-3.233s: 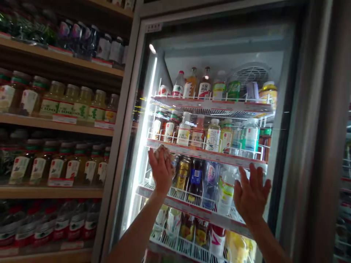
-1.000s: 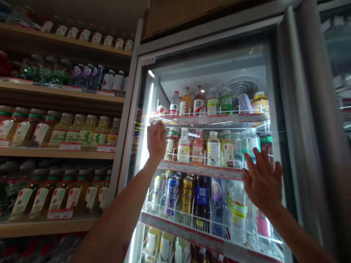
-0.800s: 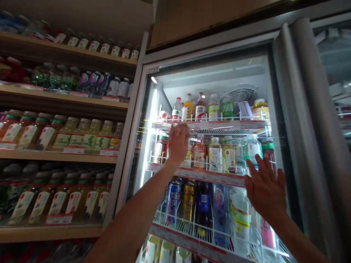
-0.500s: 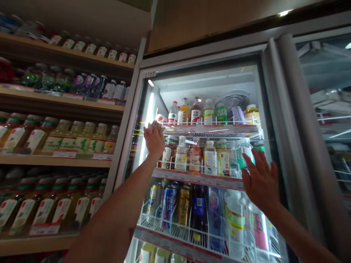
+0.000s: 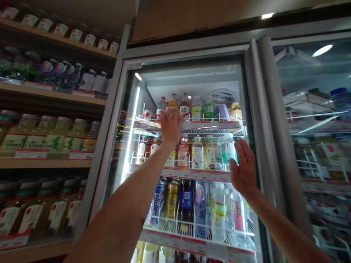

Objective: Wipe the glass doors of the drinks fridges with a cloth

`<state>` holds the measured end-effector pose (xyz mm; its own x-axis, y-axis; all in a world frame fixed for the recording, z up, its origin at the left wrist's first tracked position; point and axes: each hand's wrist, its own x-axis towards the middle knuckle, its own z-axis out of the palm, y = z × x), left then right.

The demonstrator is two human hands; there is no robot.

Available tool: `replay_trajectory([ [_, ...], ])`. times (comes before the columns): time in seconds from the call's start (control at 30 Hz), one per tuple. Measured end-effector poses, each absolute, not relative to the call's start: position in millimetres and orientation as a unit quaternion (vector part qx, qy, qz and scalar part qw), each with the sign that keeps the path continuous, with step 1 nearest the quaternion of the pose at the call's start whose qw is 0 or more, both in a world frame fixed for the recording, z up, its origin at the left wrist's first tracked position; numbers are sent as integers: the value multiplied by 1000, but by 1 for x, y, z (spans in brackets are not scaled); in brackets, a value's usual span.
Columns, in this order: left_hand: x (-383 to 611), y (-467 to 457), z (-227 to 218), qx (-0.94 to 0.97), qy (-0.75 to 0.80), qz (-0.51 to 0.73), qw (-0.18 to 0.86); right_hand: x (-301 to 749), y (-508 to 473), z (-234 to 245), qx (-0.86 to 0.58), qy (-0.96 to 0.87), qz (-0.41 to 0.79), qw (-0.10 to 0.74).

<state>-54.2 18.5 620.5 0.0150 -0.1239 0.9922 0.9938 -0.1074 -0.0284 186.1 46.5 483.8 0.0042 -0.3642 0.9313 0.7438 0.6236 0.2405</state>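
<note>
Pressing flat on the glass door (image 5: 192, 78) of a lit drinks fridge, the left hand (image 5: 171, 126) shows its back to the camera with the fingers close together. Whether anything is pinched under the palm cannot be told. It lies over the front edge of the top wire shelf (image 5: 216, 126). At its one o'clock a row of bottles (image 5: 196, 108) stands on that shelf, and at three o'clock the shelf runs on to the right.

The right hand (image 5: 244, 171) is also against the glass, at about four o'clock from the left hand and well apart from it. It is spread wide with the fingers pointing up and holds nothing. It covers the right end of the second shelf. At its nine o'clock stand the second-shelf bottles (image 5: 197, 155) with pale labels, and at seven o'clock are the cans (image 5: 172, 195) and a white bottle (image 5: 218, 208) on the third shelf.

At three o'clock from the right hand rises the grey door post (image 5: 270, 120), with a neighbouring fridge (image 5: 315, 128) beyond it. At nine o'clock from the left hand, outside the fridge, wooden shelves (image 5: 52, 95) carry rows of yellow drink bottles (image 5: 52, 137).
</note>
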Motion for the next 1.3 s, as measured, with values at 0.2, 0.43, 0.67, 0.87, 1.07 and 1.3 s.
replay_trajectory([
  [0.2, 74, 36, 556, -702, -249, -305, 593, 217, 26, 485, -116, -559, -402, 716],
  [0.43, 67, 37, 561, -675, -266, -395, 564, 253, 31, 488, -151, -531, -425, 717],
  [0.67, 71, 28, 518, -775, -87, -155, 607, 254, 30, 484, -179, -542, -420, 706],
  [0.87, 54, 25, 518, -704, -251, -318, 583, 241, 32, 481, -182, -557, -405, 702],
  [1.07, 2, 14, 494, -695, -237, -303, 608, 216, 36, 479, -154, -614, -399, 664],
  [1.3, -38, 8, 466, -703, -201, -244, 636, 186, 50, 481, -242, -600, -413, 641],
])
